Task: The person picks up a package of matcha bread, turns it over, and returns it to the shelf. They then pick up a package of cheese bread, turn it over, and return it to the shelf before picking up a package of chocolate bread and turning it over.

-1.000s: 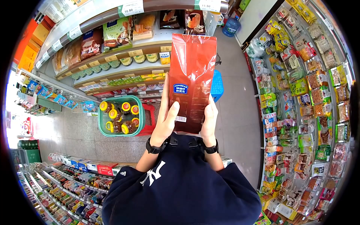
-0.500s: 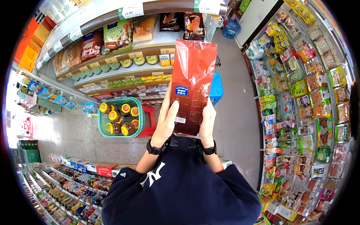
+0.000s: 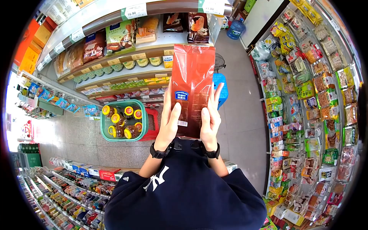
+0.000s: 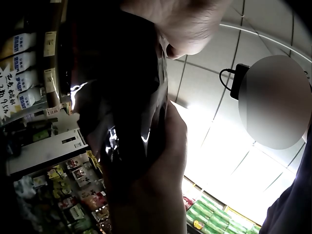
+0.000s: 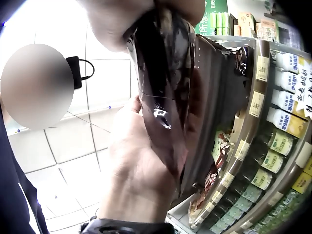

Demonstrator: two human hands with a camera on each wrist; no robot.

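Observation:
A tall reddish-brown glossy bread bag [image 3: 193, 76] with a blue label and a barcode is held upright before the chest in the head view. The left hand [image 3: 167, 124] grips its left side, thumb across the front near the barcode. On the other side the right hand [image 3: 210, 124] holds the lower right edge, thumb on the front, with two fingers spread away from the bag. Both wrist views show the bag dark and close, the left wrist view with the bag [image 4: 122, 87] mostly in shadow; fingers behind it are partly hidden.
Shelves ahead carry bagged bread [image 3: 120, 36], cups and cartons. Left of the hands, a green basket [image 3: 102, 126] holds several yellow-lidded jars, by a red stool [image 3: 153, 126]. Behind the bag stands a blue stool [image 3: 220, 90]. Hanging snacks [image 3: 306, 92] line the right side.
The bag has shifted slightly left and lower. On the right hand, the thumb has moved onto the bag's front and two fingers have spread outward.

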